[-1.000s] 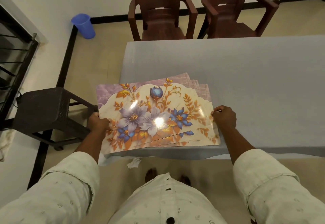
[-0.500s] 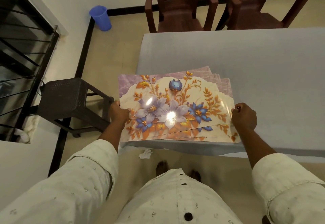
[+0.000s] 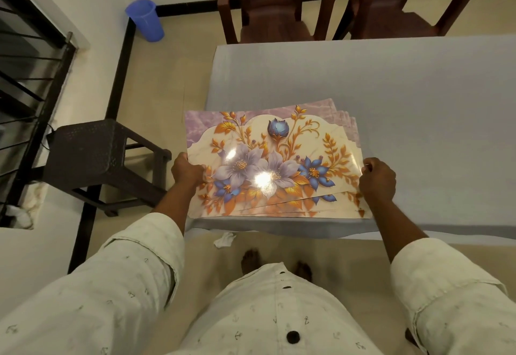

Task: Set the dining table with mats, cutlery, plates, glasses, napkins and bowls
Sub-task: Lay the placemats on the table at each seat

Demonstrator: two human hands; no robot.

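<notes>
Seen from above, a person in a pale shirt stands at the near left corner of a table [image 3: 391, 81] covered in a grey cloth, holding a fanned stack of glossy floral mats [image 3: 275, 165]. The left hand [image 3: 186, 172] grips the stack's left edge, fingers curled under and thumb on top; the right hand [image 3: 377, 179] pinches the right edge, fingers curled around it. Gripping both short sides likely keeps the slippery sheets together, since their near edges are already sliding apart into a fan. The stack rests on the table's corner, with its left side jutting out past the table edge, so the left hand is probably bearing that overhang. No cutlery, plates, glasses, napkins or bowls are in sight, so the setting seems to be at its very start, with the mats not yet dealt out to places. Two brown chairs [image 3: 276, 3] stand at the far side. To the left, off the table, are a dark stool [image 3: 83, 151] and a blue cup [image 3: 145, 19] on the floor by the wall. A crumpled bit of paper [image 3: 224, 239] lies near the bare feet.
</notes>
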